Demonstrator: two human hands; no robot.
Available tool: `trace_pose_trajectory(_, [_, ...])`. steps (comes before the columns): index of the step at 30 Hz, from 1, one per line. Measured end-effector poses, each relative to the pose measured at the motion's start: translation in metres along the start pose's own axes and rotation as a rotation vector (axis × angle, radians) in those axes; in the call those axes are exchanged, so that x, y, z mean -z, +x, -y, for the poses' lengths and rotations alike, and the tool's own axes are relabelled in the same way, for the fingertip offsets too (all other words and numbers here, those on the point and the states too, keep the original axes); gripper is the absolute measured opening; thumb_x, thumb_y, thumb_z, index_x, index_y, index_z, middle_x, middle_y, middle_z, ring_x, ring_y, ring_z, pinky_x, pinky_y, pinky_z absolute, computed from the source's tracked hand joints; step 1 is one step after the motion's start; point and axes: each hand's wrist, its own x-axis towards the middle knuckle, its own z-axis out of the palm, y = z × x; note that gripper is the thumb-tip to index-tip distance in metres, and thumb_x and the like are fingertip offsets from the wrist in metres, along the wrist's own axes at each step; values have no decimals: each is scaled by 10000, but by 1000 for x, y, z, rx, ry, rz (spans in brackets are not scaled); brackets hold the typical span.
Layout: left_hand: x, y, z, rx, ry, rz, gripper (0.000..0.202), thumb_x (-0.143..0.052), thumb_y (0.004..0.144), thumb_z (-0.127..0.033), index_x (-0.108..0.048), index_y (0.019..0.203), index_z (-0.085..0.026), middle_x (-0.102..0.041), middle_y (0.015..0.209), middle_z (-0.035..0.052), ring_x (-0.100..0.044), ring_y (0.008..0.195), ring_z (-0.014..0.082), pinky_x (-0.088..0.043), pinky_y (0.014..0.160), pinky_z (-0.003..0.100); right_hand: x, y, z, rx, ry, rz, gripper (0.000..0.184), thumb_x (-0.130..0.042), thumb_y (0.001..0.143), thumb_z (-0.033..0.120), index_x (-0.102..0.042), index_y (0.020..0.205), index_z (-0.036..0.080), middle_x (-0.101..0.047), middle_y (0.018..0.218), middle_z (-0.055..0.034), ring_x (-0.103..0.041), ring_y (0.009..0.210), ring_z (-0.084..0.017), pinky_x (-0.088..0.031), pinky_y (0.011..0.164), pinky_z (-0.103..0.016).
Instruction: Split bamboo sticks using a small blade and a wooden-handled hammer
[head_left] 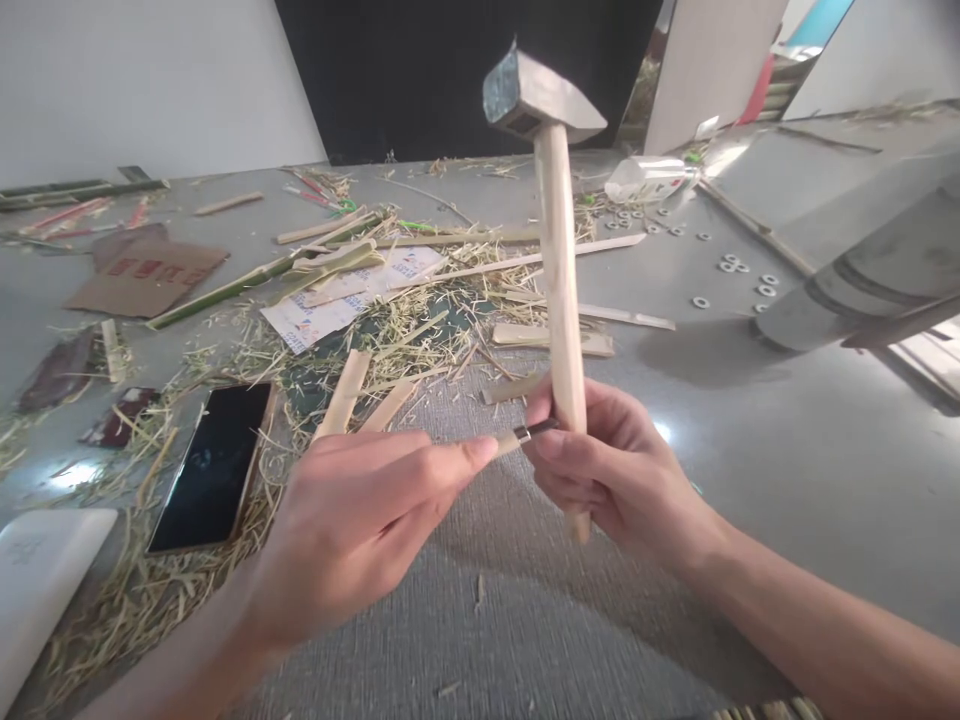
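My left hand [364, 505] is closed around a small wooden-handled knife [522, 435], its blade reaching my right thumb beside the lower handle of a hammer [559, 260], which my right hand [626, 465] grips nearly upright, head up, above a grey textured mat [352, 650]. Judging by the shavings [420, 350] and split strips [348, 392] strewn beyond, plenty of cutting is done; how much is left I cannot tell. Red characters on brown card [169, 283], print on a white sheet [311, 312] and red marks on a clear bottle [637, 180] are too blurred to read.
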Motion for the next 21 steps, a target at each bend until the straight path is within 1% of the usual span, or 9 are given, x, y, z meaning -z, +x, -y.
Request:
trace_pose_trajectory(2, [-1, -1, 1, -62, 23, -23, 342, -583, 1011, -164, -643, 1291, -351, -504, 635, -78, -447, 505, 87, -358, 502, 235, 1, 0, -2, -5, 12, -4, 174, -729, 939, 298, -594, 970, 193, -328, 609, 89, -215, 473, -23, -190, 413, -142])
trace_pose_trajectory(4, [-1, -1, 3, -97, 32, -13, 388, -588, 1006, -146, -619, 1331, -356, -457, 632, -83, -390, 504, 91, -337, 507, 241, 2, -1, -4, 0, 20, 0, 156, -721, 949, 289, -598, 966, 193, -327, 602, 90, -224, 480, -24, -201, 422, -139])
trace_pose_trajectory(6, [-1, 0, 3, -109, 46, 14, 420, -574, 1007, -136, -597, 1360, -361, -461, 639, -81, -393, 518, 96, -339, 519, 247, 4, -1, -6, 5, 30, 17, 133, -718, 955, 273, -609, 969, 197, -332, 599, 90, -233, 485, -23, -215, 428, -133])
trace_pose_trajectory(8, [-1, 0, 3, -123, 78, 22, 412, -564, 1006, -131, -596, 1352, -353, -488, 636, -80, -419, 524, 97, -344, 521, 253, 6, -1, -8, 11, 36, 34, 115, -723, 950, 250, -624, 986, 203, -352, 608, 87, -252, 486, -20, -234, 430, -128])
trace_pose_trajectory(12, [-4, 1, 0, -154, 153, -25, 281, -571, 1002, -138, -612, 1212, -319, -543, 613, -85, -469, 501, 92, -367, 506, 257, 9, -1, -11, 42, 19, 28, 117, -740, 930, 220, -649, 1002, 206, -413, 637, 77, -313, 487, -17, -300, 442, -127])
trace_pose_trajectory(16, [-6, 1, -4, -191, 246, -91, 163, -596, 988, -141, -576, 1066, -283, -595, 613, -87, -531, 502, 98, -412, 513, 269, 11, -2, -13, 53, 14, 21, 94, -728, 932, 197, -660, 997, 205, -432, 649, 72, -335, 489, -15, -320, 445, -124])
trace_pose_trajectory(19, [-7, 2, -5, -197, 274, -151, 161, -626, 961, -117, -554, 956, -261, -635, 619, -88, -569, 513, 99, -418, 510, 271, 12, -4, -15, 63, 15, 36, 89, -717, 938, 187, -663, 1004, 212, -431, 652, 71, -338, 487, -18, -317, 440, -130])
trace_pose_trajectory(21, [-7, 4, -4, -209, 246, -159, 204, -629, 935, -73, -539, 898, -253, -627, 593, -96, -561, 500, 98, -408, 498, 266, 12, -4, -15, 68, 9, 52, 92, -717, 939, 192, -660, 1007, 218, -422, 650, 71, -326, 485, -19, -301, 436, -136])
